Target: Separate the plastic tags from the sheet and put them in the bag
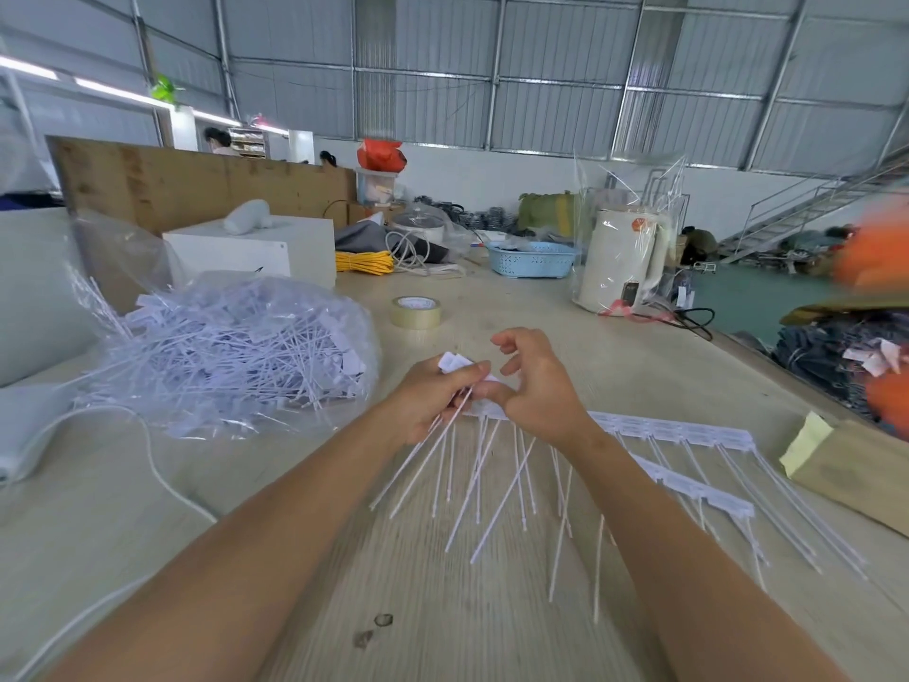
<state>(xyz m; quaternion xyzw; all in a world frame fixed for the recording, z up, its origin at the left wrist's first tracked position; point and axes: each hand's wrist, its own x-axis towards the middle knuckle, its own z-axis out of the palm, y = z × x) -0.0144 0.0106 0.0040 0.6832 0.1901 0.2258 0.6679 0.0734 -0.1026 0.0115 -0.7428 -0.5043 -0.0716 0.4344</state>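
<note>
Two hands worked at the tag sheet's left end.
Left hand (433, 401) gripped several loose tags (442, 465); right hand (536, 386) pinched the sheet (688, 430) — flat on the surface (442, 607) — with the bag (231, 347) lying far left.

Bright, even daylight; fisheye bends edges, right edge blurred, soft shadows

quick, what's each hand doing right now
Left hand: fingers curled, gripping a bunch of separated plastic tags.
Right hand: thumb and fingertips pinching the end of the tag sheet; the other fingers are raised.
</note>
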